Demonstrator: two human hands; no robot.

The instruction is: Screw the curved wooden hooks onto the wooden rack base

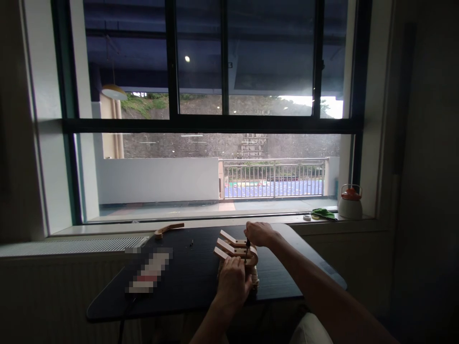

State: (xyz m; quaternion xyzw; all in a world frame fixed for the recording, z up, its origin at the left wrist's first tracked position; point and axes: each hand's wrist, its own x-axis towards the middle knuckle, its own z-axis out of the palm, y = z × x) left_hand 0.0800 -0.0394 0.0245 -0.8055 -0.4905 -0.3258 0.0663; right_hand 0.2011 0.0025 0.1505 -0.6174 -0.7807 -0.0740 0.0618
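Observation:
Several bent wooden strips (234,250) with curled ends stand side by side on a pale, rough-textured base (256,283) on the dark table. My right hand (261,234) is closed around the dark handle of a screwdriver (247,243), above the strips. Its shaft points down at the nearest strip; the tip's contact is too small to make out. My left hand (233,279) grips the near side of this wooden piece, fingers over the nearest strip, and hides part of the base.
A loose bent wooden strip (169,230) lies at the table's (287,272) far left edge. Small dark bits (191,243) are left of the wooden piece. A blurred-out long object (150,272) with a cable lies left. On the windowsill are a kettle-like pot (350,205) and green cloth (322,213).

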